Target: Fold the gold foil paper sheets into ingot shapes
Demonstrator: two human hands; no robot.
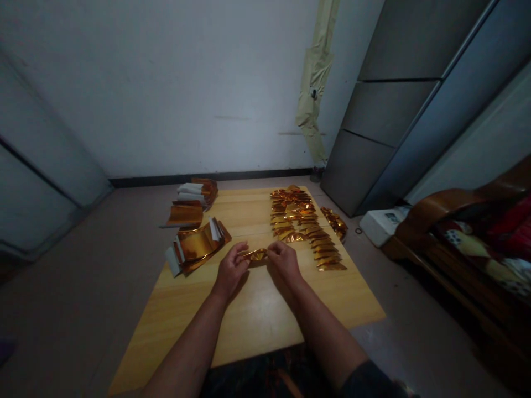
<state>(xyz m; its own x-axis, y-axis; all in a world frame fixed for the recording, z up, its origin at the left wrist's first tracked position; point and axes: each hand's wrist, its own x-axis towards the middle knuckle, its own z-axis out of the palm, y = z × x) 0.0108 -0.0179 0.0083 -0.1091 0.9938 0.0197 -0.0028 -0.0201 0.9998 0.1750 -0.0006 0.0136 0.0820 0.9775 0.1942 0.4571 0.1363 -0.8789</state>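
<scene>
- Hands near each other, not touching; left hand with fingers curled, thumb and fingertips pinched on one end of a folded gold foil piece.
- Right hand mostly closed, fingertips pinching the other end.
- Foil piece: between the hands, over the middle of the worktop; long axis left to right, an end toward each hand.
- Left: stacked gold foil sheets. Right: overlapping rows of folded foil pieces.
- Past the right edge: foil pile, holder unclear.
- White box on floor; contents hidden.
</scene>
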